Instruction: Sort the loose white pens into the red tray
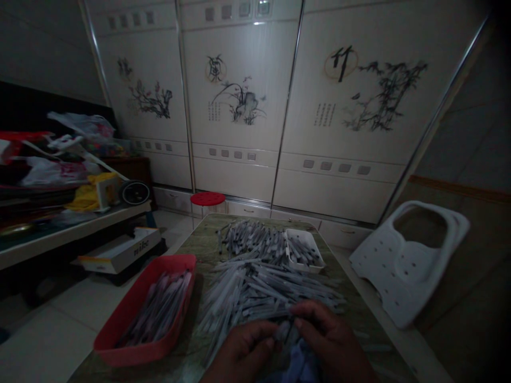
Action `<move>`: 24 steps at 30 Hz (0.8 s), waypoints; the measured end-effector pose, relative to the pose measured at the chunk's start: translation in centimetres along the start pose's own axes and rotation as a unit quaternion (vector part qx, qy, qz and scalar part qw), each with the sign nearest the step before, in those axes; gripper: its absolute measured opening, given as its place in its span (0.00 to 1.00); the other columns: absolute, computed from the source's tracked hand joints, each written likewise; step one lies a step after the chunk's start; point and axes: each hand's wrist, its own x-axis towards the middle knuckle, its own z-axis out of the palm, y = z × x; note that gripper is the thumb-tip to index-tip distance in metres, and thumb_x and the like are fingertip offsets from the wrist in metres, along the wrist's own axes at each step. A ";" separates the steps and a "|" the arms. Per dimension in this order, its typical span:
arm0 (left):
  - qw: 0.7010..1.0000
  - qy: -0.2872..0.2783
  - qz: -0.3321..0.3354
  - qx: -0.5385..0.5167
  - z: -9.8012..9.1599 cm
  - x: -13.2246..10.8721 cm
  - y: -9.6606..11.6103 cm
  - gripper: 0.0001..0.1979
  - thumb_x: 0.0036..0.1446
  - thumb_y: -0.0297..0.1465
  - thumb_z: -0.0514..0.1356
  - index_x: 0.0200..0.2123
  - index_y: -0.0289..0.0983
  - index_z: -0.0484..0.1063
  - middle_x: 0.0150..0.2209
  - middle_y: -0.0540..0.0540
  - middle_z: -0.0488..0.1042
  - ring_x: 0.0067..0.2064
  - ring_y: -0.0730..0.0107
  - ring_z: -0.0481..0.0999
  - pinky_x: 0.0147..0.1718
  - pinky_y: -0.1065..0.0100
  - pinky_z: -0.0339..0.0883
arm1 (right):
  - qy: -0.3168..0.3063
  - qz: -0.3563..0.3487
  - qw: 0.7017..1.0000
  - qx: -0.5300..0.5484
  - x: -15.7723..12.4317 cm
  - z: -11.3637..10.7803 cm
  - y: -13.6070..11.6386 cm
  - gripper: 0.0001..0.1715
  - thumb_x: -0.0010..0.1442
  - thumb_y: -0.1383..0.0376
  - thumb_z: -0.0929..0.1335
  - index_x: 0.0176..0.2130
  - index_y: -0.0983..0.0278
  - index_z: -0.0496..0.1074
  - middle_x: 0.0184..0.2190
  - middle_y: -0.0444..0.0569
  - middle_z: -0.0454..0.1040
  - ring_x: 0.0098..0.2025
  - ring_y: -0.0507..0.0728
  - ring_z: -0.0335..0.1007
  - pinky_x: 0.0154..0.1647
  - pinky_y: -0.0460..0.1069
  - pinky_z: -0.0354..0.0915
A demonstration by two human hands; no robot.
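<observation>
While left hand [249, 343] and right hand [327, 332] closely pinch a small piece [282, 331], loose sticks [275, 284] remain — twelve o'clock. The red tray [128, 355] at nine — part-filled.

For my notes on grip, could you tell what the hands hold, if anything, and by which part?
The left hand seems to pinch a small, pale, translucent piece by one edge; whether the right hand holds it is unclear.
</observation>
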 end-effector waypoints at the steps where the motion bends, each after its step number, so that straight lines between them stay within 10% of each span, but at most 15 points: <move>1: 1.000 -0.001 0.000 0.002 0.0 0.0 0.0 0.22 0.61 0.48 0.63 0.46 0.36 0.81 0.35 0.47 0.75 0.36 0.69 0.68 0.36 0.70 0.62 | -0.003 -0.003 1.000 -0.005 0.0 -0.1 0.1 0.14 0.62 0.59 0.69 0.42 0.63 0.80 0.38 0.50 0.81 0.43 0.62 0.77 0.45 0.53 0.68; 24: 0.997 -0.006 0.018 0.080 -0.3 0.1 0.3 0.26 0.63 0.50 0.59 0.48 0.35 0.81 0.39 0.43 0.79 0.40 0.62 0.74 0.41 0.65 0.66 | -0.023 -0.016 0.998 -0.055 0.0 0.0 0.2 0.13 0.61 0.60 0.68 0.41 0.62 0.80 0.37 0.49 0.81 0.42 0.62 0.77 0.46 0.53 0.69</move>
